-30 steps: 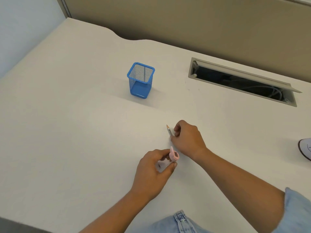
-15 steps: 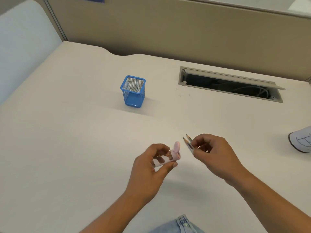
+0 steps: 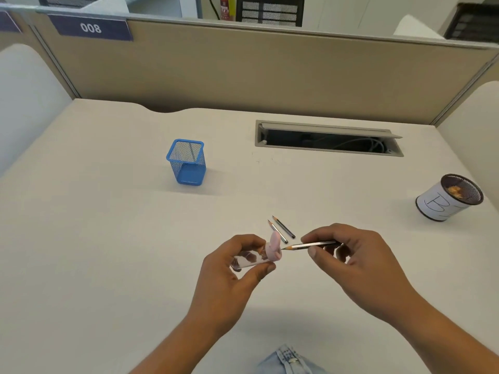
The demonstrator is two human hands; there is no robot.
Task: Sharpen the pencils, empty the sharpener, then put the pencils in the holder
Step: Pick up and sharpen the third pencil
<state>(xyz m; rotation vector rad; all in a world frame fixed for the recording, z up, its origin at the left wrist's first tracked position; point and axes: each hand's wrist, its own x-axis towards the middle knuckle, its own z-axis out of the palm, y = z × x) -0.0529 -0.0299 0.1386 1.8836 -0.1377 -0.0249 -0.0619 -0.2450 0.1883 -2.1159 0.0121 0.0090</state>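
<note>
Pale cream desk [image 3: 108,238] fills most of what I see, walled at the back by a beige partition [image 3: 243,71] that carries one dark label [image 3: 90,28] reading 008. Set into the desktop near the partition is one long cable hatch [image 3: 329,128], its flap raised and cords visible in the dark slot.

One blue mesh holder [image 3: 189,168] stands upright, well apart from my hands, toward the far left. One round mesh cup [image 3: 437,206] wrapped in white paper sits at the far right, with brownish shavings inside it.

I count three pencils. A silver pencil [image 3: 277,231] and a dark pencil [image 3: 283,226] lie side by side on the desk just beyond my hands, points aimed away from me. The third, the held pencil [image 3: 302,246], is pinched between the thumb and fingertips of my right hand [image 3: 356,255], lying nearly level with its tip just beside the pink cap [image 3: 274,249] of the one sharpener [image 3: 253,259].

My left hand [image 3: 229,273] is curled round that sharpener's clear body, thumb beneath and fingers on top; dark shavings show through it. A strip of denim [image 3: 289,360] shows at the bottom edge.
</note>
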